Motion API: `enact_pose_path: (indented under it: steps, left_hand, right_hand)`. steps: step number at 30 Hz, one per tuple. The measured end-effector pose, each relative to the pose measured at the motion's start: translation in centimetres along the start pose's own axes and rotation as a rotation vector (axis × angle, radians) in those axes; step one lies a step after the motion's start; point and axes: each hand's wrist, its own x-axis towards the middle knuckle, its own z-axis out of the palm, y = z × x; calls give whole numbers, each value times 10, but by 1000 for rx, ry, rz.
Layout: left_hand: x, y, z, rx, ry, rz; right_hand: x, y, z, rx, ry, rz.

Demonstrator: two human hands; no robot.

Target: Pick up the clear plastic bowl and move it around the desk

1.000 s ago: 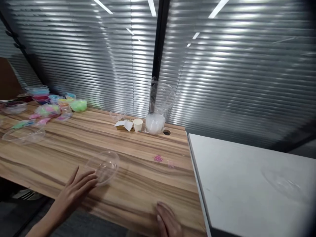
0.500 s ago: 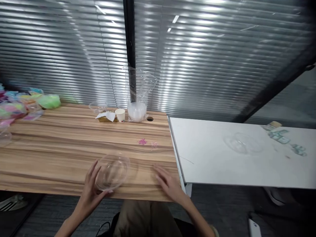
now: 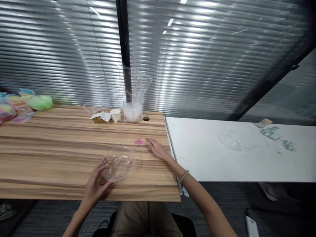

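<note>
My left hand (image 3: 96, 182) grips the near rim of a clear plastic bowl (image 3: 119, 163) and tilts it up off the wooden table (image 3: 61, 148). My right hand (image 3: 157, 149), fingers spread and flat, rests on the wood just right of a small pink clump (image 3: 138, 141). A beaded bracelet sits on my right wrist.
At the table's back stand a clear bag holding white material (image 3: 133, 110), a small paper cup (image 3: 115, 115), a gold box with white paper (image 3: 101, 117) and another clear bowl (image 3: 92, 107). Coloured packets (image 3: 37, 102) lie far left. A white table (image 3: 237, 154) adjoins on the right, bearing a clear bowl (image 3: 235, 140).
The view swung right and down. My right hand moved forward across the wood to beside the pink clump. My left hand closed on the bowl's rim and tipped it up.
</note>
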Motion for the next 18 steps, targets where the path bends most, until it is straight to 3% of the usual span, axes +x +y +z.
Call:
enact_pose_path:
  steps: [4,8,10,15,18]
  left_hand:
    - [1,7,-1,-76,-11,5]
    - [-19,34,1,-211,-64,-49]
    - [-36,56,3,-253,-197,-30]
    - [-80,102,14,-326,-709,-106]
    - [-102,106,20,-330,-796,-202]
  right_hand:
    - [-5,-1,-3,51,-11,-39]
    - [-8,-1,-6,60,-24,-57]
    - [-8,-2,-6,51,-35,-76]
    - [-10,-1,-5,41,-81,-132]
    - [-11,1,-5,44,-110,-183]
